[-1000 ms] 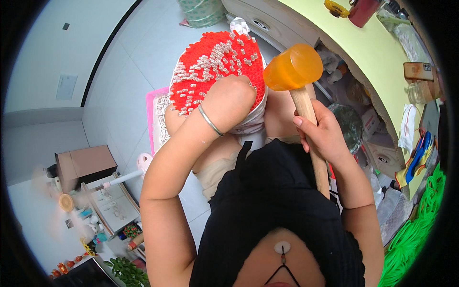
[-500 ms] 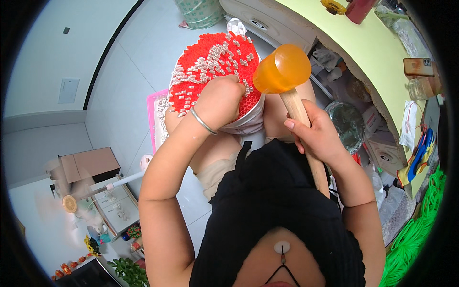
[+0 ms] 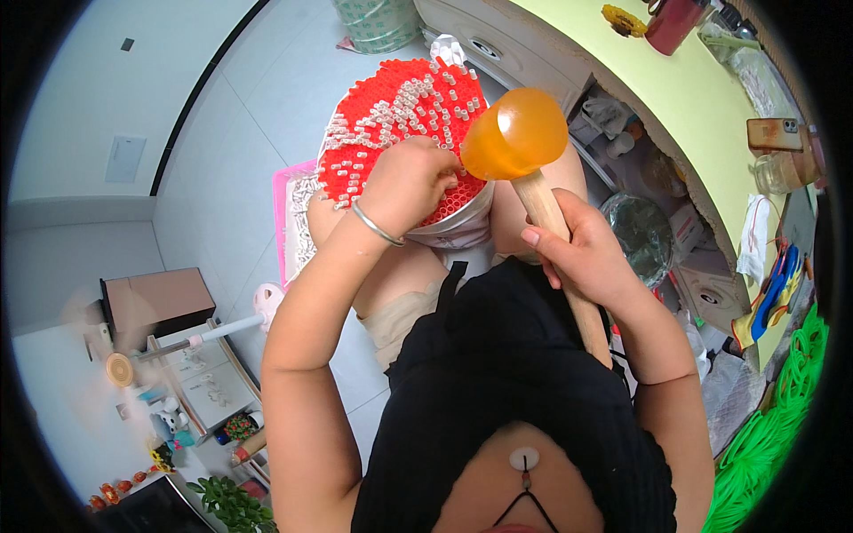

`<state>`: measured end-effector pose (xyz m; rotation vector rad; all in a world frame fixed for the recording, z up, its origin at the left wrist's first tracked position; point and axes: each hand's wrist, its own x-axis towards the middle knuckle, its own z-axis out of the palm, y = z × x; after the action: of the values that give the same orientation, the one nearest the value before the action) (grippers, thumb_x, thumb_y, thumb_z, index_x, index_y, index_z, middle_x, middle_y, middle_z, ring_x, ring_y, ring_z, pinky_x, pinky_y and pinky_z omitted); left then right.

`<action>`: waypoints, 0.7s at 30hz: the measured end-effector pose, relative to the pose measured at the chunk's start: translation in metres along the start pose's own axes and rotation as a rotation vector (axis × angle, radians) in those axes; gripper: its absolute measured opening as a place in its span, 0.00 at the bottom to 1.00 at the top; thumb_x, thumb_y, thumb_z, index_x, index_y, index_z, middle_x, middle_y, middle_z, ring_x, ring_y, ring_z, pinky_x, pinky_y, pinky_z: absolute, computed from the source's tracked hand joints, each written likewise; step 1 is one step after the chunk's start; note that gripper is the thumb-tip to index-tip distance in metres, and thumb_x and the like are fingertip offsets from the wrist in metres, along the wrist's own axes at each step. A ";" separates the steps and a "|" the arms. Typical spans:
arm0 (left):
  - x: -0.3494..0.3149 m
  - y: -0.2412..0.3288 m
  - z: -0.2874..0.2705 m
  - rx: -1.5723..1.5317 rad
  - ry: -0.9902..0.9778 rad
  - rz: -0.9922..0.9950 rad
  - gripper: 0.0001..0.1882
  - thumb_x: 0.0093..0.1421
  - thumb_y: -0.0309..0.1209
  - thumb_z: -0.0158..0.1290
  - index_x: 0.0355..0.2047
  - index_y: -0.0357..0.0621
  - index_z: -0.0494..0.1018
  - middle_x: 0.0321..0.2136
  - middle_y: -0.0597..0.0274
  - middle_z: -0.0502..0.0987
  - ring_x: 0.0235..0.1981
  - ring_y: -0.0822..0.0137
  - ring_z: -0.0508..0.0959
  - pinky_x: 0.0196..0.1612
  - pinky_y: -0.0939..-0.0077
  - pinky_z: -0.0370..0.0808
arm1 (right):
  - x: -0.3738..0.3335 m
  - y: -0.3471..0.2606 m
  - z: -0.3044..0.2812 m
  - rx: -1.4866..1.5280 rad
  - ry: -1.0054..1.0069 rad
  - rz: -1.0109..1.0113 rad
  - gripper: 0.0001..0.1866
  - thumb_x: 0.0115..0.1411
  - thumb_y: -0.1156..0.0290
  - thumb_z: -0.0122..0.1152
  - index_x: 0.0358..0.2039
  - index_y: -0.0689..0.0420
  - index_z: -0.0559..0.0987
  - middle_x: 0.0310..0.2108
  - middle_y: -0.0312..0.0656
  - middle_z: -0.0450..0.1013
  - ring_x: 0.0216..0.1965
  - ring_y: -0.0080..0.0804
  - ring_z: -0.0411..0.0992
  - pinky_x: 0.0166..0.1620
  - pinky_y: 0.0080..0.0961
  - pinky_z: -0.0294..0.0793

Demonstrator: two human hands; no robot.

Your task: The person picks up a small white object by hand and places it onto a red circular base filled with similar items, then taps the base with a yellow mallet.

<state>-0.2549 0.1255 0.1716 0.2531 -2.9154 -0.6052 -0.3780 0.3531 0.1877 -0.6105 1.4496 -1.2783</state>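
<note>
A round bundle of red tubes (image 3: pixel 369 93), packed upright in a white container (image 3: pixel 475 213), rests at my lap. Many short white pegs (image 3: pixel 404 114) stand up out of the tubes in scattered rows. My left hand (image 3: pixel 404 182), with a silver bangle at the wrist, lies over the near part of the bundle. Its fingers are curled in a pinch, and what is between them is hidden. In my right hand (image 3: pixel 586 249) is a mallet (image 3: pixel 515 133) with an amber translucent head, gripped by its wooden handle. The head hovers just beside my left fingers, over the bundle's right edge.
A pink tray (image 3: pixel 283 213) of loose white pegs sits left of my leg. To the right curves a pale yellow table (image 3: pixel 613 53) bearing a phone (image 3: pixel 773 134) and a glass jar (image 3: pixel 780 172). Under it stands a lined bin (image 3: pixel 641 235). Green cord (image 3: pixel 777 417) lies at far right.
The mallet head has shifted slightly left and down, closer to my left hand. My left fingers have moved a little on the bundle. The whole view has turned slightly.
</note>
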 end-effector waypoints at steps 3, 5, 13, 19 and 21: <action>-0.014 -0.003 0.003 -0.242 0.201 -0.195 0.12 0.49 0.23 0.65 0.36 0.40 0.80 0.26 0.53 0.79 0.26 0.61 0.80 0.31 0.71 0.77 | 0.002 -0.007 0.004 -0.039 -0.038 0.008 0.14 0.64 0.67 0.61 0.43 0.63 0.72 0.26 0.35 0.71 0.16 0.15 0.65 0.19 0.15 0.65; -0.024 -0.011 0.008 -0.537 0.355 -0.334 0.10 0.50 0.21 0.66 0.33 0.38 0.79 0.24 0.59 0.80 0.23 0.73 0.79 0.28 0.80 0.75 | -0.002 -0.022 0.007 -0.156 -0.051 0.008 0.15 0.63 0.66 0.61 0.43 0.64 0.72 0.26 0.38 0.71 0.17 0.20 0.68 0.21 0.20 0.67; -0.053 -0.030 -0.012 -1.030 0.468 -0.600 0.06 0.60 0.19 0.56 0.38 0.31 0.78 0.29 0.58 0.81 0.29 0.72 0.81 0.35 0.81 0.79 | 0.023 0.011 0.011 -0.861 0.040 -0.420 0.16 0.64 0.63 0.59 0.37 0.65 0.70 0.20 0.46 0.71 0.22 0.37 0.73 0.27 0.34 0.73; -0.067 -0.015 -0.021 -1.050 0.523 -0.606 0.09 0.63 0.18 0.52 0.42 0.30 0.76 0.32 0.52 0.82 0.32 0.68 0.83 0.38 0.79 0.81 | -0.008 -0.040 0.017 -0.275 0.045 -0.108 0.15 0.63 0.63 0.61 0.38 0.63 0.70 0.21 0.41 0.71 0.16 0.29 0.70 0.21 0.25 0.69; -0.065 -0.014 -0.017 -1.020 0.486 -0.577 0.08 0.63 0.18 0.52 0.42 0.30 0.77 0.33 0.56 0.81 0.33 0.70 0.83 0.37 0.82 0.80 | -0.002 -0.025 0.014 -0.401 0.038 -0.207 0.15 0.63 0.64 0.61 0.39 0.63 0.70 0.21 0.43 0.71 0.20 0.33 0.72 0.25 0.30 0.71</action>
<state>-0.1867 0.1193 0.1742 0.9158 -1.7453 -1.6933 -0.3704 0.3423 0.2136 -1.0286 1.7255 -1.1643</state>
